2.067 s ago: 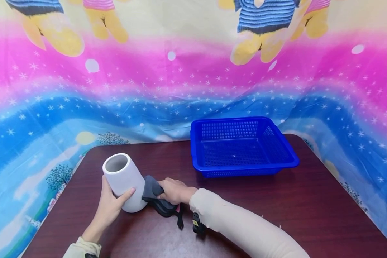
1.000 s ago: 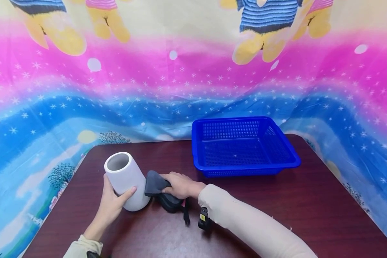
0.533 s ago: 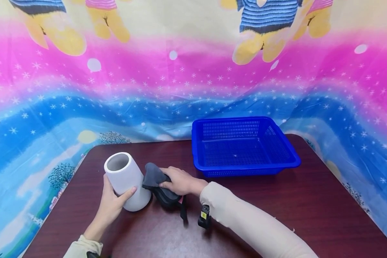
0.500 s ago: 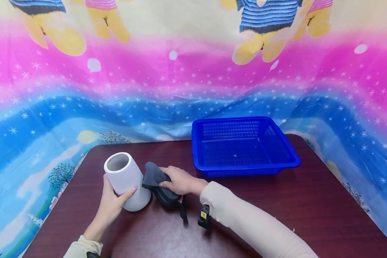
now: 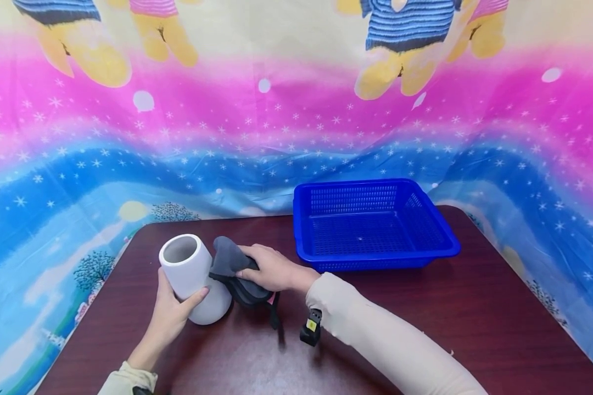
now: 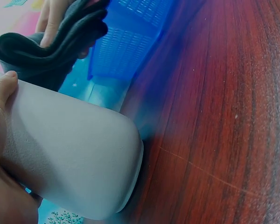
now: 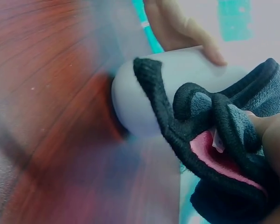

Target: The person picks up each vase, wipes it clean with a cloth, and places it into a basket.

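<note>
A white vase (image 5: 188, 280) with a round open mouth stands at the left of the table in the head view, its base at the tabletop. My left hand (image 5: 170, 315) grips its side, thumb across the near face and fingers round the far side. Folded grey cloth (image 5: 229, 260) with black edging is pinched in my right hand (image 5: 272, 267), to the right of the vase. The cloth overlaps the vase's right side in the head view. The right wrist view shows a pink patch and small white tag among the folds of the cloth (image 7: 200, 163).
A blue plastic basket (image 5: 375, 257) with perforated walls sits at the back right of the dark red-brown table (image 5: 405, 307). Behind the table hangs a printed fabric backdrop (image 5: 257, 126). A small black device (image 5: 310, 329) is on the right wrist.
My right hand has carried the cloth from low on the vase's right side upward and slightly left. The vase and my left hand have stayed nearly still.
</note>
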`<state>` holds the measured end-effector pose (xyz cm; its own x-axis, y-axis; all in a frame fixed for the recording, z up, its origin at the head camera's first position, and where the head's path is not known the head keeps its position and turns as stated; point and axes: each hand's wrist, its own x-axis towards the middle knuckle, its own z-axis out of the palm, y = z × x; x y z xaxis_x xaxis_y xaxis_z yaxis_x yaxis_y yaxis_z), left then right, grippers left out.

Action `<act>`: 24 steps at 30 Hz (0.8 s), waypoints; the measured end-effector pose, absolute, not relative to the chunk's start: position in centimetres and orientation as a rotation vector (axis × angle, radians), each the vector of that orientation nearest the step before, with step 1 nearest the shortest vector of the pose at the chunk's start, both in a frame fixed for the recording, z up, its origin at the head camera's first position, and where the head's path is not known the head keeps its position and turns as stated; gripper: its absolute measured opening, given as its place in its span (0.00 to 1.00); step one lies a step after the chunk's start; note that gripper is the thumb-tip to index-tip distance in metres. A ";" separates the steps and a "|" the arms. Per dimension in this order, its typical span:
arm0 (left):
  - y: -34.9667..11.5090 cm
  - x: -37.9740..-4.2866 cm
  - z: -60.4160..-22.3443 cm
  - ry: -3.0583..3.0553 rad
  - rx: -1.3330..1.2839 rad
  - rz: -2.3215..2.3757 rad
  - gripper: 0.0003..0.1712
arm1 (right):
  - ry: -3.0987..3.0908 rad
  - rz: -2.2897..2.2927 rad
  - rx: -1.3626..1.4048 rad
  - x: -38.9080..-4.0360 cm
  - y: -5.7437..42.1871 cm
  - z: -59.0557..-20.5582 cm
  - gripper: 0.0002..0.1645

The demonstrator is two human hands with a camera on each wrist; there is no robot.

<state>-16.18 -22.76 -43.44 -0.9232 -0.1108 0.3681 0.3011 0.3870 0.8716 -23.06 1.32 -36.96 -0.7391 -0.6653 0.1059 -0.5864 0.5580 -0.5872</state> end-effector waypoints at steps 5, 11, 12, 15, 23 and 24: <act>-22.7 -16.2 -43.5 -2.292 -0.159 -1.541 0.51 | 2.669 -0.939 -1.102 -23.2 1.2 -36.1 0.30; -22.8 -16.2 -43.4 -2.322 -0.150 -1.520 0.51 | 2.668 -0.941 -1.132 -23.3 0.8 -35.1 0.32; -22.8 -16.2 -43.4 -2.325 -0.149 -1.519 0.51 | 2.669 -0.937 -1.135 -23.3 0.8 -35.0 0.32; -22.9 -16.2 -43.3 -2.326 -0.149 -1.522 0.50 | 2.679 -0.921 -1.138 -23.2 0.5 -34.6 0.34; -22.9 -16.2 -43.4 -2.312 -0.164 -1.541 0.49 | 2.720 -0.842 -1.149 -23.2 -0.4 -33.7 0.36; -22.9 -16.2 -43.4 -2.313 -0.162 -1.540 0.49 | 2.724 -0.834 -1.146 -23.1 -0.4 -33.6 0.36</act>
<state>-16.18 -22.88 -43.37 -0.9300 -0.1004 0.3535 0.2875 0.4003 0.8701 -23.14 -0.44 -33.58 -0.7193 -0.6805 0.1394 -0.6420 0.5746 -0.5077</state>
